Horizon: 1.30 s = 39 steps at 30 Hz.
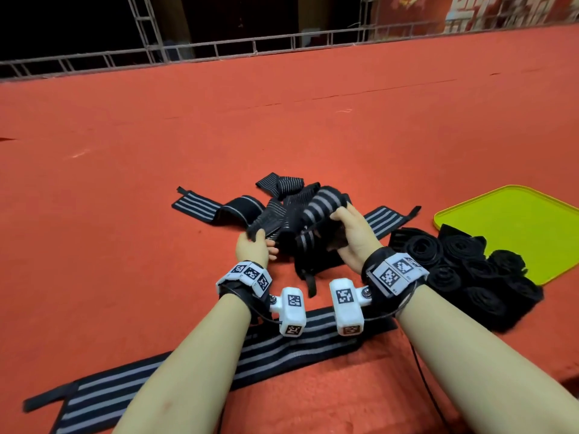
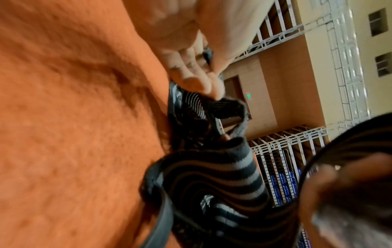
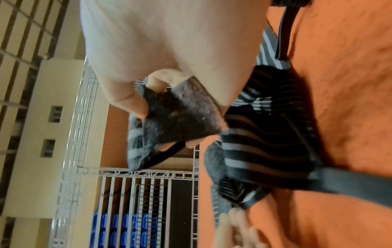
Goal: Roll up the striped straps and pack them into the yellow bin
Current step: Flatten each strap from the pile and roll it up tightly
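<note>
A striped strap (image 1: 316,214) is held above the red carpet (image 1: 125,151), over a heap of loose straps (image 1: 275,198). One end is pinched between thumb and curled fingers of the left hand (image 1: 254,245), the fuzzy end is gripped by the right hand (image 1: 352,233). The yellow bin (image 1: 517,227) lies well to the right, beside rolled straps (image 1: 470,267).

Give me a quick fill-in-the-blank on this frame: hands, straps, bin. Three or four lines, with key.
1. Both hands, left hand and right hand, grip straps from the tangled ____ of striped straps.
2. The yellow bin holds ____ rolled straps.
3. The rolled straps lie on the ____ carpet beside the bin.
4. A flat strap lies under the person's ____.

Missing: pile; no; red; forearms
</note>
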Motion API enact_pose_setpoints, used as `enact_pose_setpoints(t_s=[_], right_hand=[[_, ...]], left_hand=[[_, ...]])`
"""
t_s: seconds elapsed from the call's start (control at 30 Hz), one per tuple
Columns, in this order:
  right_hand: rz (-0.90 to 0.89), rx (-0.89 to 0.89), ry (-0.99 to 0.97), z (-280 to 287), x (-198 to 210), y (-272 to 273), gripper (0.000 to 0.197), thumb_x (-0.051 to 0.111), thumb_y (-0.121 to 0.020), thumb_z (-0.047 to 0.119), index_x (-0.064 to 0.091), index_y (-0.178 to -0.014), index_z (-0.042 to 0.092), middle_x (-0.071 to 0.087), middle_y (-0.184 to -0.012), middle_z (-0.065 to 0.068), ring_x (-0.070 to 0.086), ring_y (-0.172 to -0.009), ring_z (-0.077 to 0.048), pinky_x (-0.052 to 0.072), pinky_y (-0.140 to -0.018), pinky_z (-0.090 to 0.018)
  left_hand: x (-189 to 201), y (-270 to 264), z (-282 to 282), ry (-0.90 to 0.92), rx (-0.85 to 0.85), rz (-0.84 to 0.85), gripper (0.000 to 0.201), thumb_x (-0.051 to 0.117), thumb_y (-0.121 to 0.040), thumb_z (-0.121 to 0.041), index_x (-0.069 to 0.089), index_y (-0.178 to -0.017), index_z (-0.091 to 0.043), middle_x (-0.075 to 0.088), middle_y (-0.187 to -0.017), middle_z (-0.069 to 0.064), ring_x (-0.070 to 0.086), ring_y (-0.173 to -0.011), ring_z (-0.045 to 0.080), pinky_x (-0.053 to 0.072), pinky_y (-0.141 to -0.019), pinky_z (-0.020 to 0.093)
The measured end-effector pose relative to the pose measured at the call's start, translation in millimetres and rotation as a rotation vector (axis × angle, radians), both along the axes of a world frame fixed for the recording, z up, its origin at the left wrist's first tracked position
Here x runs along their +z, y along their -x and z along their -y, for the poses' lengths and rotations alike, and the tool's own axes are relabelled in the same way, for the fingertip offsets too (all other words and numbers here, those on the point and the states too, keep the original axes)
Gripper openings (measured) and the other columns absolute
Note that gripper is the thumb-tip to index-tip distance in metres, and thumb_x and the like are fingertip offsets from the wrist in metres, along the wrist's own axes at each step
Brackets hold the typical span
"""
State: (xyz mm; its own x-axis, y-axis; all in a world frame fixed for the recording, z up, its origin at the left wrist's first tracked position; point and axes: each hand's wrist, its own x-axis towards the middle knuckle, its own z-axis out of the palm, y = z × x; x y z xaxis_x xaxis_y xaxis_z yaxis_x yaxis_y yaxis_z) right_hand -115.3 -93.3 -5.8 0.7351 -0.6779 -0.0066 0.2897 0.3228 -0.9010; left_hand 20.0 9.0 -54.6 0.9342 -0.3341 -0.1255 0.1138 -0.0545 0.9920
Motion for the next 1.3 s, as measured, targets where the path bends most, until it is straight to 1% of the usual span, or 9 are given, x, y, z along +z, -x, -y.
enact_pose_setpoints(t_s=[0.07,0.13,0.2,0.4,0.6,0.77,0.97,1.17,1.3], right_hand=[[0.071,0.027,-0.004,-1.2,9.9,-1.6,0.018,0.051,-0.088,0.001,0.063,-0.091,0.014,0.065,-0.091,-0.009,0.063,-0.083,-0.023,0.051,-0.073,-0.038],[0.076,0.047,0.042,-5.3,18.1,-5.6,0.018,0.054,-0.09,0.002,0.062,-0.106,0.006,0.066,-0.102,-0.014,0.066,-0.09,-0.025,0.054,-0.079,-0.042],[0.064,0.043,0.06,-11.2,23.2,-11.1,0.022,0.058,-0.089,0.001,0.058,-0.111,-0.001,0.067,-0.101,-0.015,0.066,-0.09,-0.025,0.053,-0.083,-0.044],[-0.058,0.146,0.058,-41.7,25.1,-18.2,0.026,0.059,-0.086,-0.004,0.057,-0.112,-0.001,0.068,-0.103,-0.012,0.066,-0.087,-0.021,0.057,-0.069,-0.03],[-0.118,0.178,-0.395,-56.8,10.4,-11.2,0.03,0.061,-0.087,0.037,0.067,-0.098,0.01,0.069,-0.099,-0.012,0.064,-0.092,-0.027,0.051,-0.086,-0.038],[-0.109,-0.005,-0.564,-53.5,6.6,-5.9,0.016,0.047,-0.095,0.019,0.058,-0.096,0.007,0.069,-0.1,-0.014,0.063,-0.089,-0.028,0.053,-0.084,-0.041],[-0.115,-0.072,-0.586,-42.4,26.6,20.1,0.031,0.039,-0.101,0.02,0.053,-0.079,0.004,0.063,-0.048,-0.01,0.061,-0.036,-0.02,0.044,-0.03,-0.022],[-0.067,-0.14,-0.574,-36.2,26.7,15.3,0.034,0.053,-0.096,0.026,0.057,-0.122,0.005,0.068,-0.098,-0.012,0.066,-0.087,-0.026,0.051,-0.071,-0.037],[-0.037,-0.055,-0.554,-38.3,35.9,10.1,0.032,0.05,-0.098,0.023,0.054,-0.121,0.001,0.062,-0.113,-0.015,0.061,-0.096,-0.028,0.047,-0.088,-0.038]], left_hand=[[4.9,-0.3,-3.7,0.053,-0.018,-0.094,0.012,0.039,-0.097,-0.002,0.049,-0.092,0.002,0.06,-0.088,0.022,0.062,-0.043,0.006,0.043,-0.033,0.016],[12.1,4.2,-7.0,0.063,-0.069,-0.161,0.022,0.04,-0.099,-0.005,0.042,-0.117,0.009,0.058,-0.111,0.028,0.069,-0.073,0.023,0.046,-0.039,0.016],[21.8,7.1,-12.4,0.065,-0.096,-0.166,0.043,0.042,-0.1,-0.017,0.029,-0.136,0.004,0.062,-0.109,0.022,0.063,-0.074,0.026,0.05,-0.05,0.023],[56.5,18.0,-34.4,0.115,-0.398,0.012,0.022,0.049,-0.096,-0.034,0.061,-0.088,-0.018,0.064,-0.087,0.002,0.061,-0.084,0.014,0.048,-0.074,0.025],[59.1,18.0,-62.5,0.096,-0.413,0.017,0.021,0.057,-0.087,-0.008,0.05,-0.068,-0.012,0.05,-0.071,0.011,0.047,-0.069,0.022,0.04,-0.067,0.033],[55.9,15.5,-99.1,0.094,-0.271,-0.045,0.026,0.045,-0.088,0.002,0.051,-0.065,-0.009,0.047,-0.066,0.008,0.052,-0.048,0.014,0.045,-0.047,0.026],[46.6,-11.0,-150.2,0.144,-0.069,-0.124,0.018,0.051,-0.089,-0.01,0.057,-0.072,-0.013,0.055,-0.058,0.0,0.049,-0.049,0.012,0.044,-0.047,0.02],[23.8,-25.2,-187.7,0.062,0.044,-0.071,0.01,0.06,-0.089,-0.013,0.064,-0.08,-0.014,0.062,-0.081,0.006,0.058,-0.071,0.017,0.046,-0.062,0.027],[13.6,-31.4,-203.5,-0.016,0.139,-0.011,0.012,0.062,-0.087,-0.012,0.063,-0.075,-0.014,0.062,-0.08,0.006,0.056,-0.076,0.02,0.046,-0.067,0.03]])
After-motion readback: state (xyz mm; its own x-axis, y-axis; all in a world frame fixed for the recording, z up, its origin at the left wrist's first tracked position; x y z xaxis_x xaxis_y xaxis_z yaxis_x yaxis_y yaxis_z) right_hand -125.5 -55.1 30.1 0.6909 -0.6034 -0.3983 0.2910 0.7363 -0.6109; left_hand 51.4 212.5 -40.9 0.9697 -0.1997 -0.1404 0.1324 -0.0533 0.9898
